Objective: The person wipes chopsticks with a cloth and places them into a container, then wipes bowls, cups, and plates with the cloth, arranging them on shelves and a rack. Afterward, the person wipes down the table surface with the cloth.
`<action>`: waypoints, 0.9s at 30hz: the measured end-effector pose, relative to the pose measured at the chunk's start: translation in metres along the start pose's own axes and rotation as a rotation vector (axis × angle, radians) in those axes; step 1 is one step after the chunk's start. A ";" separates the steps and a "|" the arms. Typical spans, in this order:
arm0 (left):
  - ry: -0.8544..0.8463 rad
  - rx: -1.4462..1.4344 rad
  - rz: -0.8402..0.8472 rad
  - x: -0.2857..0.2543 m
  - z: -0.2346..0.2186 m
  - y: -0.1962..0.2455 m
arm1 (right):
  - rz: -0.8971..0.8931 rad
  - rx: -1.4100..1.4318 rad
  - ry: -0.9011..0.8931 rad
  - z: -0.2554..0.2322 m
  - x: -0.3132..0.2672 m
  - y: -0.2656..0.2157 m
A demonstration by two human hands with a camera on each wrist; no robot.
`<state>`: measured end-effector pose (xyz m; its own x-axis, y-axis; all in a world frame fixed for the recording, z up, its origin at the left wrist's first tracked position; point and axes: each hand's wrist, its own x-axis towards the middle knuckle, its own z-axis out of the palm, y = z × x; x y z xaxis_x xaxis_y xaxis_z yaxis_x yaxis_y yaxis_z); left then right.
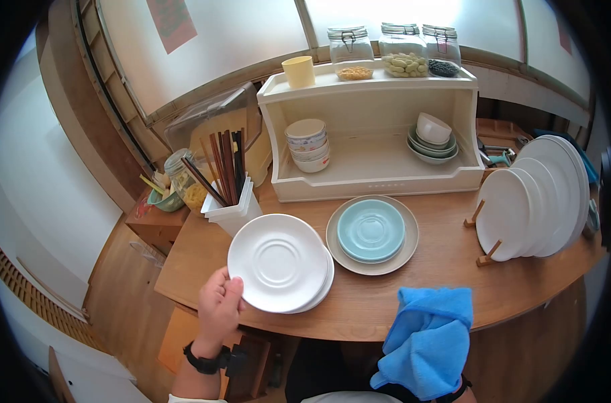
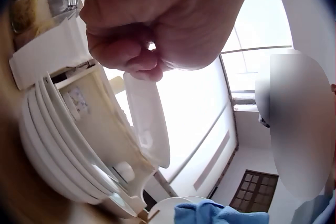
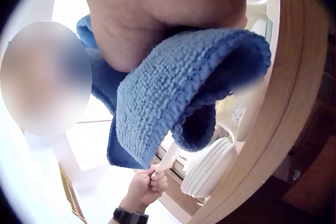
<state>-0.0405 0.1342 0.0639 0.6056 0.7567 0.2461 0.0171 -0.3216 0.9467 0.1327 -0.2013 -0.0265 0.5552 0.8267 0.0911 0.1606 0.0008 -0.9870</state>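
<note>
My left hand pinches the near-left rim of a white plate with a ringed centre. This plate is raised over a stack of white plates, which it mostly covers in the head view. In the left wrist view the held plate appears nearly edge-on, apart from the stack. A blue cloth covers most of my right hand in the head view, near the table's front edge. From the right wrist, the right hand shows gripping that cloth, which hangs in folds.
Blue saucers sit on a larger beige plate. Chopsticks stand in a white holder at left. Behind is a cream shelf with bowls inside and jars on top. White plates stand in a wooden rack at right.
</note>
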 end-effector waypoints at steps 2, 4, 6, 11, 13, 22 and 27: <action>-0.025 -0.004 -0.046 0.011 -0.009 -0.011 | 0.040 0.148 -0.037 0.011 0.016 -0.005; -0.062 -0.015 -0.125 0.018 -0.012 -0.019 | 0.079 0.295 -0.077 0.018 0.018 0.002; -0.083 -0.007 -0.161 0.020 -0.012 -0.021 | 0.118 0.441 -0.120 0.021 0.020 0.011; -0.140 -0.020 -0.252 0.024 -0.010 -0.013 | 0.132 0.486 -0.082 0.024 0.020 0.002; -0.178 0.013 -0.340 0.027 -0.010 -0.012 | 0.022 0.245 -0.051 0.023 0.021 0.002; -0.334 0.105 -0.254 0.041 -0.011 -0.025 | -0.314 -0.394 -0.042 0.013 0.031 -0.010; -0.293 0.706 -0.086 0.043 -0.019 0.003 | -0.359 -0.457 0.011 0.010 0.031 -0.018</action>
<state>-0.0294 0.1762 0.0810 0.7635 0.6455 0.0195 0.5181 -0.6302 0.5783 0.1388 -0.1694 -0.0074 0.4087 0.8135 0.4137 0.6753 0.0354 -0.7367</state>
